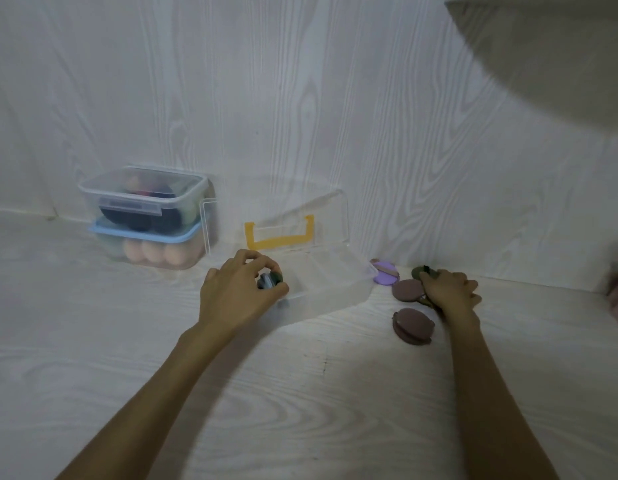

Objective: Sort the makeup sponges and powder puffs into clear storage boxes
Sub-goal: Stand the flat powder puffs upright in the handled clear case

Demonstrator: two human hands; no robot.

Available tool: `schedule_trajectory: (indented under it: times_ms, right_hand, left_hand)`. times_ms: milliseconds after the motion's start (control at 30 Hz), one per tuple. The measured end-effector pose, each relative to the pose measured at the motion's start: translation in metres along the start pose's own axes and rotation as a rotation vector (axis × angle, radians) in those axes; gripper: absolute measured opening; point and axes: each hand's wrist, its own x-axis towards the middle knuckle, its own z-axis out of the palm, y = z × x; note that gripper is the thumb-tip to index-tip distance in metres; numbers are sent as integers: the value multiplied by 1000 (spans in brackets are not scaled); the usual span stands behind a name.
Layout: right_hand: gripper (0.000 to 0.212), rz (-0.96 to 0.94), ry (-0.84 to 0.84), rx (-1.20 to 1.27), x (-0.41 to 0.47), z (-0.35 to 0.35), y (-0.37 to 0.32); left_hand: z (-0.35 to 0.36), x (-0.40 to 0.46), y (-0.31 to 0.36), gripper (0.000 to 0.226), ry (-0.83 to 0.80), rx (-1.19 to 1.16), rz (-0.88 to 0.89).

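Surface: white wood-grain table [300, 393] fills the lower frame, with a matching wall behind it
Left hand: my left hand [236, 292], left of centre, has fingers and thumb curled round a dark green puff [271, 281], held over the near left corner of the open box [335, 296]
Right hand: my right hand [451, 289], right of centre, is curled over a green puff [421, 271] and grips it; part of the puff is hidden under my fingers
Open box: clear, divided into compartments, centre of the frame; its lid [300, 220] stands up against the wall and carries a yellow handle [279, 233]
Loose puffs: a purple puff [385, 271] lies just right of the box; a brown puff [408, 290] lies touching my right hand; another brown puff [413, 327] lies nearer me, below it
Stacked boxes: at centre left, a clear lidded box [143, 199] with dark pieces inside sits on a blue-lidded box [145, 247] holding peach sponges [151, 251]
Edges: something pinkish at the far right edge is too blurred to tell
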Motion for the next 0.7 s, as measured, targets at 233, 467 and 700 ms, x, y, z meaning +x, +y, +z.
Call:
schedule_trajectory:
  times_ms: [233,467,700]
  right_hand:
    - [20,-160,198,204,-10,-12,-18]
    - [24,-544,57,600,-89,-51,-98]
    - [38,-812,-66,133,-155,-1,-134]
  left_hand:
    - [0,0,1,22,6,-3,-7]
    - [0,0,0,24,20,-16,-14]
    - [4,2,-1,36,36,9,-33]
